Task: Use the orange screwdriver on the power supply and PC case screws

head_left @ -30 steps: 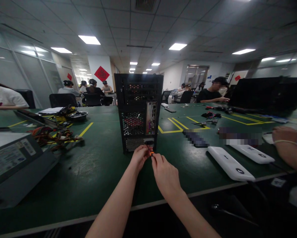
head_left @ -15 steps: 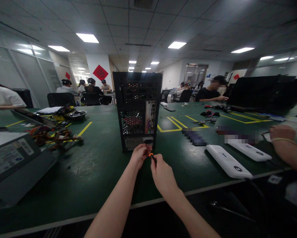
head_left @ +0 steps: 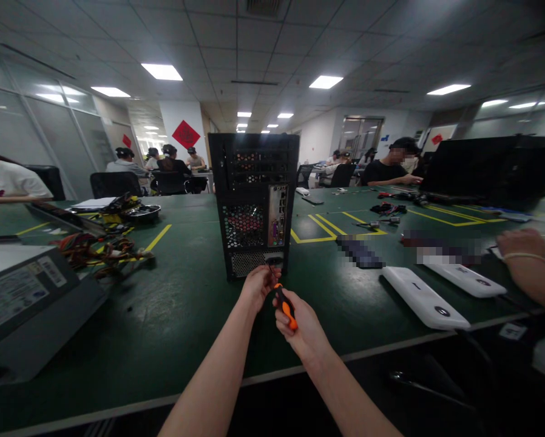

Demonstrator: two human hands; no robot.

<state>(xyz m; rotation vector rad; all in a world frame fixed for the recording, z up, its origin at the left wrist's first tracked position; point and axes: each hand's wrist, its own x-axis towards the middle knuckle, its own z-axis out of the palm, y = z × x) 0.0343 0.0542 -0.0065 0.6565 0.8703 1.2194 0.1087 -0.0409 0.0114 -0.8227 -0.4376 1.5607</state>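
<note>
Two hands of ours meet low at the back of the black computer case, which stands upright near the middle of the green table with its rear panel turned to us, a placing that, we judge, puts the ports and screws within easy reach. Our right hand is closed round an orange-and-black screwdriver, handle in the palm, shaft running up toward eleven o'clock to the case's bottom edge; the tip is too small to make out. Our left hand sits at ten o'clock from the right one, fingers pinched in around the shaft's far end just under the case, apparently steadying it, though whether it truly grips anything we cannot tell. So the tool lies inside the right fist and bridges across to the left fingertips, touching or nearly so. Out at nine o'clock lies a grey power supply on its side, and beyond it at ten o'clock a tangle of coloured cables. At three o'clock two white flat devices rest on the table, and just past them a neighbour's hand with a wristband lies on the surface, well apart from ours. Other people sit at tables farther back.
</note>
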